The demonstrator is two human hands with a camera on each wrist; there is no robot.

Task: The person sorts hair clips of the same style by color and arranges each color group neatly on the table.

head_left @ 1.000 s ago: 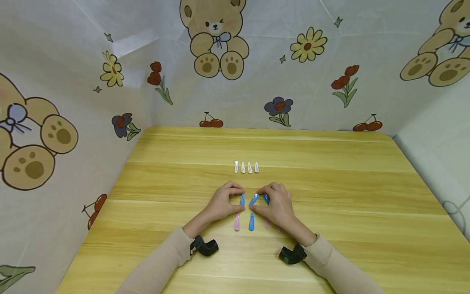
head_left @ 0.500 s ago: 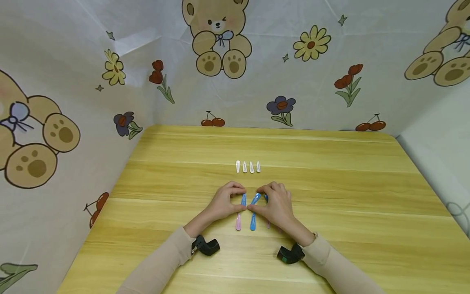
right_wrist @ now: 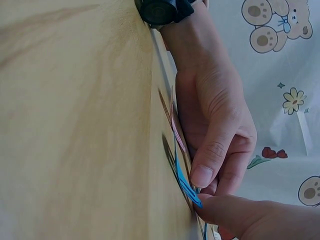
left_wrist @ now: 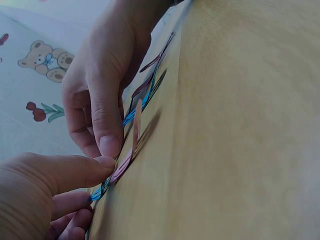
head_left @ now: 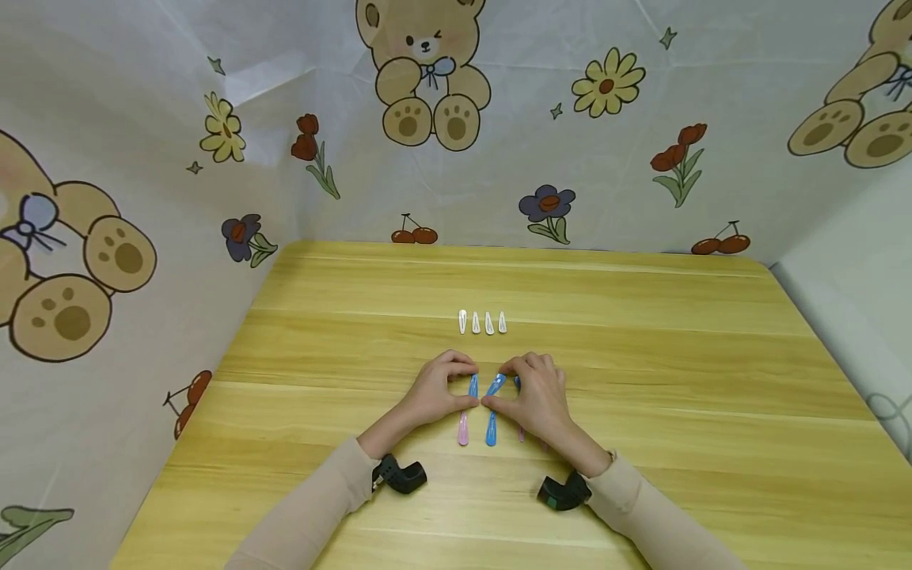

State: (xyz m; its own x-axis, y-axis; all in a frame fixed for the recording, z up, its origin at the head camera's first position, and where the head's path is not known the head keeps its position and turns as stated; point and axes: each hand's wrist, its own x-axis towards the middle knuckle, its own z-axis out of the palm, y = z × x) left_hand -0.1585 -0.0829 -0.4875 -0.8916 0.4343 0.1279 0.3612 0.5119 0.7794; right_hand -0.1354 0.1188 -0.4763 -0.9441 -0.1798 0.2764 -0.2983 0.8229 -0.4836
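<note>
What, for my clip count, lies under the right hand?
Parts of a blue teardrop hair clip and two pink teardrop clips peek out; the rest, and anything wholly beneath the right hand, is hidden.

4-clip row [head_left: 488, 323] on tbl [head_left: 641, 317], bhnd other clips [head_left: 492, 430].

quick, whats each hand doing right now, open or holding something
Left hand: closed, pinching a blue hair clip.
Right hand: closed, pinching a slanted blue clip.
</note>
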